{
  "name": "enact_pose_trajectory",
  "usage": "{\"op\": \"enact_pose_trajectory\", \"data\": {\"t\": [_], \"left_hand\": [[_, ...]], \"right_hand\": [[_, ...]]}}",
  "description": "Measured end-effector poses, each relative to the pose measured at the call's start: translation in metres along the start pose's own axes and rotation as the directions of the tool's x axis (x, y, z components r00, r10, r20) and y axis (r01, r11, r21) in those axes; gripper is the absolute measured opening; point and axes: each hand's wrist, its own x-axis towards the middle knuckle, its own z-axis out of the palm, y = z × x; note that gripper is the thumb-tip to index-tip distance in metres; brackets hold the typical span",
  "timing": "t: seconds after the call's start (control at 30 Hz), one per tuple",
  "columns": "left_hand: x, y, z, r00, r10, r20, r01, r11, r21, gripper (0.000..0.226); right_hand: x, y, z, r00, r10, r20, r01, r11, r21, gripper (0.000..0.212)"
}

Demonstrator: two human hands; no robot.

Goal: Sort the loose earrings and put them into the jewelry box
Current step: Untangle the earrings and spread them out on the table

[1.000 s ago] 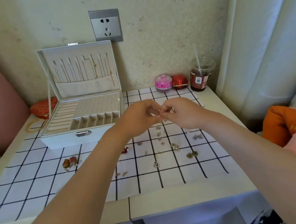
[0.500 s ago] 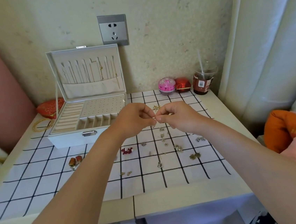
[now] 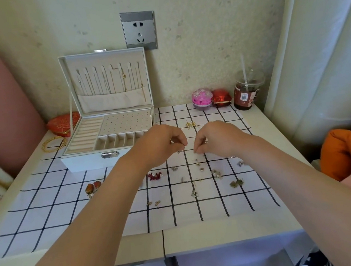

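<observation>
At the left of the frame the white hinged jewelry box (image 3: 86, 161) stood open on the black-and-white checked cloth (image 3: 47, 196), its perforated cream stud panel (image 3: 125, 121) bare as far as I could see. Toward the centre, the left hand (image 3: 160, 144) and the right hand (image 3: 218, 137), whose fingertips had met half a second before, had drawn apart, leaving a small gap. Each showed thumb and forefinger pressed together, the other fingers curled; whether either pinched an earring or its back I could not tell. I judged that nothing had reached the box yet. Below and right of the hands the loose earrings (image 3: 197, 164) lay scattered over the cloth: tiny gold and silver studs, a red cluster (image 3: 154, 175), a silver heart (image 3: 194, 193), bronze leaves (image 3: 236, 183).
</observation>
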Motion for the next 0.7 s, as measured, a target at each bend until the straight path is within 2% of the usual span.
{"op": "enact_pose_trajectory", "data": {"t": [0.1, 0.37, 0.7], "left_hand": [[-0.009, -0.001, -0.005, 1.0, 0.002, -0.002, -0.002, 0.999, -0.045, 0.016], [-0.052, -0.017, -0.022, 0.992, -0.049, 0.116, 0.061, 0.992, -0.106, 0.018], [-0.118, -0.045, -0.057, 0.939, -0.214, 0.269, 0.255, 0.958, -0.128, 0.013]], "right_hand": [[-0.002, -0.004, -0.003, 0.999, -0.011, -0.048, 0.015, 0.995, 0.099, 0.005], [-0.012, -0.039, 0.003, 0.997, -0.065, -0.048, 0.073, 0.978, 0.195, 0.005], [-0.014, -0.102, 0.028, 0.98, -0.177, 0.096, 0.159, 0.973, 0.165, 0.003]]}}
